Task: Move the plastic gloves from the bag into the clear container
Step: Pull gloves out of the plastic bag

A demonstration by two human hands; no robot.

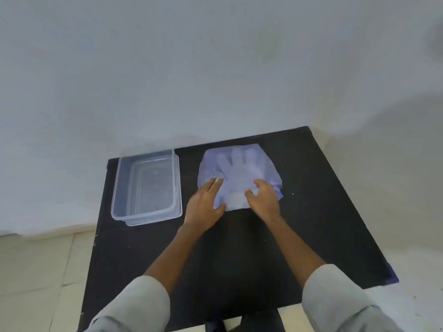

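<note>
A pale blue plastic bag (239,173) lies flat on the black table (239,248), with a glove shape showing through its film. My left hand (206,207) rests flat on the bag's near-left corner, fingers spread. My right hand (263,200) has curled fingers pinching the bag's near edge, right of the left hand. The clear container (146,188) stands to the left of the bag with nothing visible inside it, a hand's width from my left hand.
The black table stands against a pale wall (215,68). Its left edge runs just beyond the container, above a tiled floor (36,271). A dark shoe (215,325) shows under the near edge.
</note>
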